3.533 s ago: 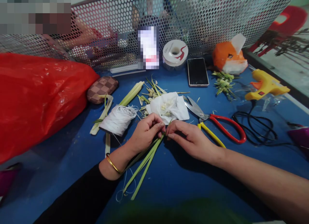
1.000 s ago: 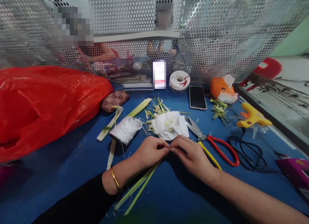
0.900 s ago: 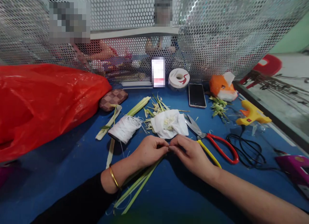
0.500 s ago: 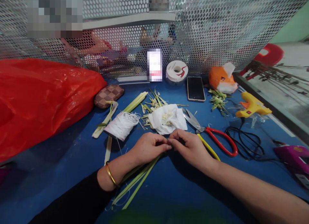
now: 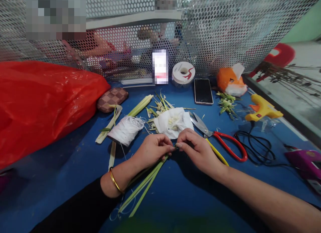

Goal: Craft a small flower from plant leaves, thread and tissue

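My left hand [image 5: 155, 149] is closed around the upper end of several long green stalks [image 5: 147, 184], whose lower ends trail toward the front of the blue table. Close by on the right, my right hand [image 5: 198, 149] pinches the small dark green tip of the same bundle, thumb against forefinger. Just beyond both hands is a white tissue [image 5: 173, 122] with pale scraps on it. A spool of white thread [image 5: 126, 130] lies on its side beyond my left wrist, and a thin thread runs down from it.
Red-handled scissors [image 5: 230, 146] and a yellow-handled tool [image 5: 217, 152] lie right of my hands. Farther right are a yellow glue gun [image 5: 264, 107] and black cable. A phone [image 5: 203, 91], a ribbon roll [image 5: 183, 73] and metal mesh stand behind; a red bag [image 5: 50, 109] fills the left.
Both hands have lifted slightly and come a little apart at the fingertips, so a green tip now shows between them. The stalks' lower ends have shifted slightly right.
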Available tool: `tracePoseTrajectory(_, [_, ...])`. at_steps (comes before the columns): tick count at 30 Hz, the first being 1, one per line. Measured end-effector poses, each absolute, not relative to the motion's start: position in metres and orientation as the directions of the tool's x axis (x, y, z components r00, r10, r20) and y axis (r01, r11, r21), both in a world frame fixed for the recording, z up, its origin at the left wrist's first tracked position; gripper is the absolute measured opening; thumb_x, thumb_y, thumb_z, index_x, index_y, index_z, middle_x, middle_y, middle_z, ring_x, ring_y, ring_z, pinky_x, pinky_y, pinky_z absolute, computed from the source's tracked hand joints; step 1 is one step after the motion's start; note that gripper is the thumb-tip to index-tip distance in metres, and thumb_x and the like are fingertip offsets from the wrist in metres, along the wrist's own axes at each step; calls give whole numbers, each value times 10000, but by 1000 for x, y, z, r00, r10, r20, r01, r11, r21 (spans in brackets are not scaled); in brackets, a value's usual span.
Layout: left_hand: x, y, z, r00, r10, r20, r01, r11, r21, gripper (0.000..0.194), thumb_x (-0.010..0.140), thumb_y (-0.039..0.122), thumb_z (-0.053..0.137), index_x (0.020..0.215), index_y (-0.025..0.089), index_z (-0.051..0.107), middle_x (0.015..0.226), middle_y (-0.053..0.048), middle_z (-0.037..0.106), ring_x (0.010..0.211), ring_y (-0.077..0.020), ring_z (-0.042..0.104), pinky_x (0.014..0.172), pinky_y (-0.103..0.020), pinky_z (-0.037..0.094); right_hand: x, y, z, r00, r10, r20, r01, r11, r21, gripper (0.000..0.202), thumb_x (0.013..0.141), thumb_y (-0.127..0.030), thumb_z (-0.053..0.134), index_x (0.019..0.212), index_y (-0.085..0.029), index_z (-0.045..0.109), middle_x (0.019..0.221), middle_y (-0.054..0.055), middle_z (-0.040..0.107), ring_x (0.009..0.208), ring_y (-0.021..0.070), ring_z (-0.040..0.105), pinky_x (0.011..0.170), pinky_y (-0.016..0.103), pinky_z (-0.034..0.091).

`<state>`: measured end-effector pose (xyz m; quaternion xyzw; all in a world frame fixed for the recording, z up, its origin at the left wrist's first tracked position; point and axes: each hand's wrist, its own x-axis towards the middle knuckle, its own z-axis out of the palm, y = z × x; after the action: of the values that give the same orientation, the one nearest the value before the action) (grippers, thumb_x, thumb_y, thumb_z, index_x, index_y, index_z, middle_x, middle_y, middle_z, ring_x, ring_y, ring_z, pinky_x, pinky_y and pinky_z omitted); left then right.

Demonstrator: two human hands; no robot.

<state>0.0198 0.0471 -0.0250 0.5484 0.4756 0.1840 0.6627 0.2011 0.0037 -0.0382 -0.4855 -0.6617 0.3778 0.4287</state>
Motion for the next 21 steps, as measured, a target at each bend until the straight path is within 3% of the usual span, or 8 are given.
tracePoseTrajectory(14, [19,44,-27,528,774,-350,394,142,908,152,739,279,677,690,135,671,580,17,587,543,-106,496,540,-228,372,199,5,-39,-144,965,221,287,254,-923,180,907,-162,577,738,-191,634,797,21,587,774,149,578,728,284,461])
tracePoseTrajectory(18, [19,47,-21,518,768,-377,371,196,908,129,752,259,639,701,141,634,568,21,574,530,-106,496,534,-225,376,202,5,-39,-27,977,210,321,208,-924,125,933,-232,550,910,-193,666,879,33,598,685,127,572,639,270,463])
tracePoseTrajectory(21, [19,48,-18,510,766,-392,331,247,911,126,761,252,625,698,143,619,568,30,569,504,-87,472,511,-209,356,203,4,-38,-80,979,185,385,202,-901,91,907,-254,606,866,-197,664,829,23,599,710,142,576,656,274,460])
